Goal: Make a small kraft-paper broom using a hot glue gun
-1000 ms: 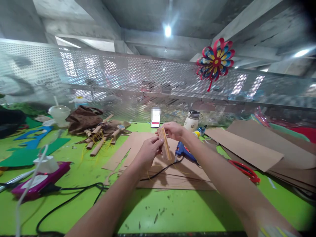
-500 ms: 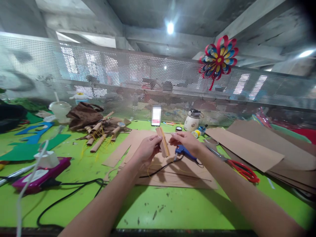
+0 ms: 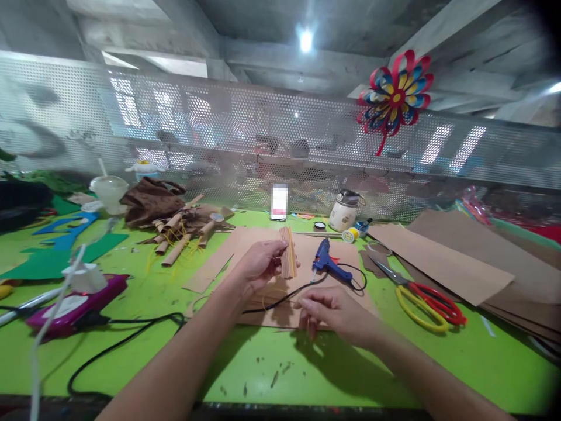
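Note:
My left hand (image 3: pixel 265 260) is closed around a ridged bundle of brown paper strips (image 3: pixel 287 254), which stands nearly upright with a yellow line down its side. Lower and to the right, my right hand (image 3: pixel 322 310) hovers over the front edge of the brown paper sheet (image 3: pixel 254 318), thumb and fingers pinched together. Whatever is in that pinch is too small to make out. A thin yellow thread (image 3: pixel 264 298) curves between the two hands. Just beyond my right hand lies a blue glue gun (image 3: pixel 326 260) with a black cord.
Scissors (image 3: pixel 425 304) with red and yellow handles lie right, beside stacked brown sheets (image 3: pixel 442 260). Rolled paper tubes (image 3: pixel 175 248) with yellow threads are at left, behind a purple power strip (image 3: pixel 79 310). A phone (image 3: pixel 279 203) and a cream flask (image 3: pixel 344 211) stand at the back.
My right hand has moved from beside the bundle down towards me, uncovering the glue gun and scissors. My left hand still holds the bundle, now turned more upright.

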Demonstrator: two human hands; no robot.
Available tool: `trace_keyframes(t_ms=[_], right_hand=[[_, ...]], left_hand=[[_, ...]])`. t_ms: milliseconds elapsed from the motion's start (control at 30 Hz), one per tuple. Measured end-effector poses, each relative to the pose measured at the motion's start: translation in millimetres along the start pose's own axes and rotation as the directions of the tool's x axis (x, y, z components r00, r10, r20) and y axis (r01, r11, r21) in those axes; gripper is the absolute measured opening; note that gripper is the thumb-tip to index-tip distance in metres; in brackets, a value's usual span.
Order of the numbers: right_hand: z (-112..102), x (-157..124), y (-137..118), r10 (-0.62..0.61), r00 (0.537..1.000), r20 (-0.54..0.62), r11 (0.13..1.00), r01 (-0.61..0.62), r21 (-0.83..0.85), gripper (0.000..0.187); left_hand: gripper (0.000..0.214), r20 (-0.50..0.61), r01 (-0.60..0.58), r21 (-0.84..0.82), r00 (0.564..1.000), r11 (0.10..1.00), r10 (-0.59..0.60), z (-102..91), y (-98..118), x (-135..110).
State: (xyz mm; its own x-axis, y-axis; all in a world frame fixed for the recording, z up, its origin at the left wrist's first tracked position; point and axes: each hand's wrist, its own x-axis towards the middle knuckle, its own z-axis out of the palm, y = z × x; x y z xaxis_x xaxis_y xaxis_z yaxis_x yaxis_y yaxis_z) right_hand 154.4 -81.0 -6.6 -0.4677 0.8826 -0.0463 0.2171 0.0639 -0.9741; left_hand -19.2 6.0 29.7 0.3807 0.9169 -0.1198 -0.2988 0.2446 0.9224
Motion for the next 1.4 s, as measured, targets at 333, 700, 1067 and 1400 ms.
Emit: trace_keyframes(t_ms=[333, 700, 1067, 1400], right_hand=[[-14, -10, -15, -0.114, 0.992, 0.05, 0.924, 0.125, -0.361, 0.028], [-69, 42, -6, -0.126, 0.906, -0.405, 0.986, 0.16, 0.052, 0.03], [-69, 29, 4, -0.218, 0.955, -0.203, 0.961, 0.247, 0.127, 0.046], [-86, 13, -12, -0.486, 0.857, -0.169, 0.795, 0.353, -0.494, 0.041]], left_hand=[[0.017, 0.092, 0.074, 0.027, 0.993, 0.997, -0.076, -0.7, 5, -4], [0.02, 0.164, 0.089, 0.187, 0.979, 0.978, -0.121, 4.7, -6, -5], [0.02, 0.256, 0.144, 0.267, 0.943, 0.953, -0.214, 11.0, -14, -7], [0.021, 0.303, 0.167, 0.321, 0.914, 0.932, -0.268, 12.5, -16, -8]])
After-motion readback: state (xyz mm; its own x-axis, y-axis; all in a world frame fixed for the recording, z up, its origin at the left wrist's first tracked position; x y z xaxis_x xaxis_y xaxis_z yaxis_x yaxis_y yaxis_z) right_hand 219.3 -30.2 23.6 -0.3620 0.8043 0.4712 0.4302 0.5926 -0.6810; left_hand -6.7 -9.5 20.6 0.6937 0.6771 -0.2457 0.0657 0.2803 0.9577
